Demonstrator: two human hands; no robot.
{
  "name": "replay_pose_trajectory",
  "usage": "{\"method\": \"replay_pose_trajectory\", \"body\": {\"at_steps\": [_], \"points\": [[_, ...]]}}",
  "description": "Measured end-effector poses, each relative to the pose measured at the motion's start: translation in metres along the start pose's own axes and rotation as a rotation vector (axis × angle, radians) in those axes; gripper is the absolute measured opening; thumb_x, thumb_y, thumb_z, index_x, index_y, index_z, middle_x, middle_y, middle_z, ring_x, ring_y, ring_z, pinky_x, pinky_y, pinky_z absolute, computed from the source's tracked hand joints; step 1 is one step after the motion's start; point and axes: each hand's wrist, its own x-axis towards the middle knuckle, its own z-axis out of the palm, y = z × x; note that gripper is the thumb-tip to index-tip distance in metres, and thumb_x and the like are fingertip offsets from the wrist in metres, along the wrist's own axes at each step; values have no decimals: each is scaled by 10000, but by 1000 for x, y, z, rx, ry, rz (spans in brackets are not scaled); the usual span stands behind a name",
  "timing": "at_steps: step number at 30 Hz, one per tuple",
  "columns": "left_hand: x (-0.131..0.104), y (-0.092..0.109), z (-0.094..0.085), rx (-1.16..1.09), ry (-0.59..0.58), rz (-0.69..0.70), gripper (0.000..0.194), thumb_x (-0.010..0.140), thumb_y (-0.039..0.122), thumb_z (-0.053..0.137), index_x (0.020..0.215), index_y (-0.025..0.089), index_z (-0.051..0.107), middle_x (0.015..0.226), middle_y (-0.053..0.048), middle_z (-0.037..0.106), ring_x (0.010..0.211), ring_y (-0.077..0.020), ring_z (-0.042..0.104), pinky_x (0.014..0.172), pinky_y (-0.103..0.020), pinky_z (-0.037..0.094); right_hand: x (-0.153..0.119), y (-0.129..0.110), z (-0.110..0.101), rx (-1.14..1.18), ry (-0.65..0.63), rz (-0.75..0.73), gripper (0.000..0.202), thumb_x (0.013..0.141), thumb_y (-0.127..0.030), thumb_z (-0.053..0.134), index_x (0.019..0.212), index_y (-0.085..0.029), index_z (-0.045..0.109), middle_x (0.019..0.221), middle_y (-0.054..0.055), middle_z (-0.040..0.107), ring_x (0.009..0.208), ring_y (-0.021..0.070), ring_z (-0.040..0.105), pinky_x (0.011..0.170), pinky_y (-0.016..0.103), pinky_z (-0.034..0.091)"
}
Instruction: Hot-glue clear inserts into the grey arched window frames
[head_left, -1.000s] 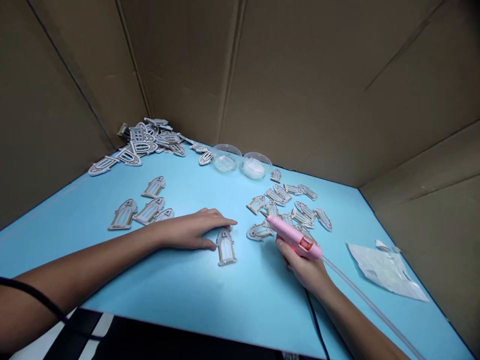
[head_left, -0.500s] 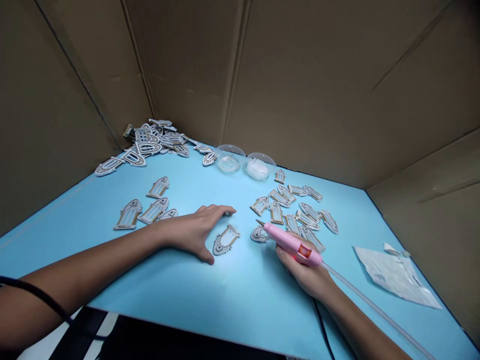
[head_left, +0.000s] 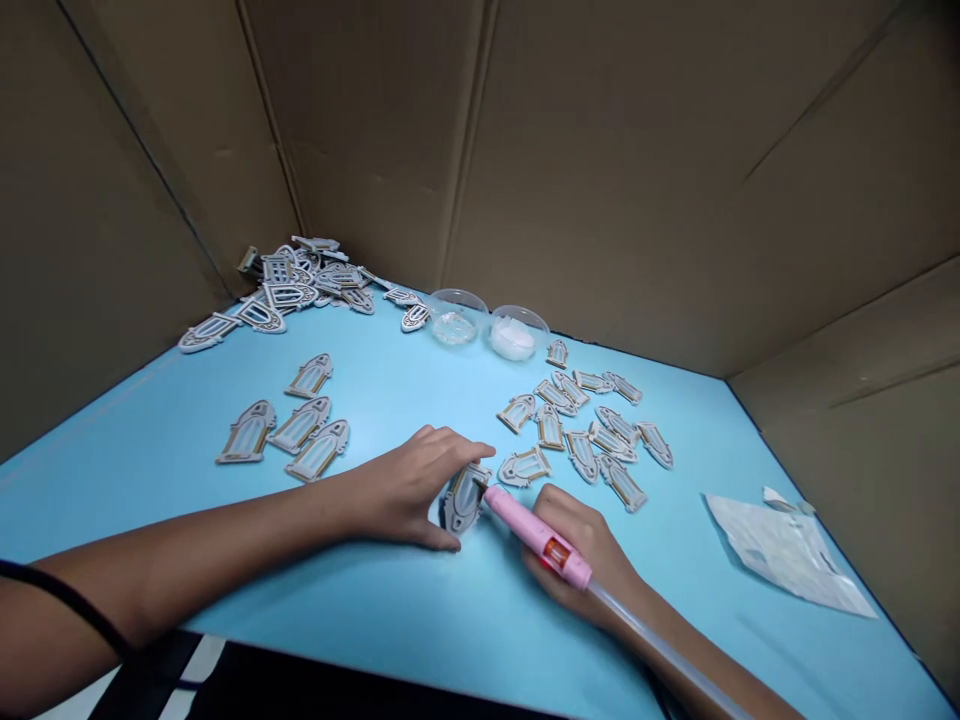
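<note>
1. Since the earlier frame, your arched piece has gone from lying flat to tilted in your left hand, and your pink glue gun has moved over to it.
2. The arched piece is near the front middle of the blue table, with your left thumb and fingers clamped on its edges.
3. Your right hand is wrapped around the glue gun, its nozzle at the piece; you can't tell whether they touch. A clear stick runs from its rear.
4. To your left lie four arched pieces; to your right, a loose group.
5. Farther back are a heap and two clear dishes. A white packet lies far right.
</note>
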Motion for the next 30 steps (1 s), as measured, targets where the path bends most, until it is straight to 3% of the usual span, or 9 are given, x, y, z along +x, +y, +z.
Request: {"method": "replay_pose_trajectory", "body": {"at_steps": [4,12,19,30], "points": [[0,0,1,15,1,74,1033,757,410,920,1544,267,265,1346,-138,595,1189,-328,580,1011,-454,422,-2,0,-1,-76,-6,-24,219,894,-227,551,728,-216,407,720,8,493,567,111,485,508,214,358],[0,2,3,32,9,69,1073,734,431,937,1548,261,258,1335,-134,602,1180,-326,585,1008,-445,409,-2,-3,-4,-138,-40,-7,199,891,-216,552,727,-209,439,724,9,497,549,105,494,492,216,346],[0,2,1,22,-18,18,1006,770,499,894,1539,248,296,1355,-141,595,1206,-334,578,1030,-454,403,-8,0,-5,-156,-87,42,193,887,-213,570,748,-207,437,756,6,477,567,102,482,504,219,338],[0,3,1,26,-8,47,975,789,522,884,1529,230,321,1346,-149,605,1196,-329,579,1029,-441,410,-12,1,-5,-138,-118,34,199,885,-194,587,771,-205,424,780,1,464,582,95,472,518,217,335]]}}
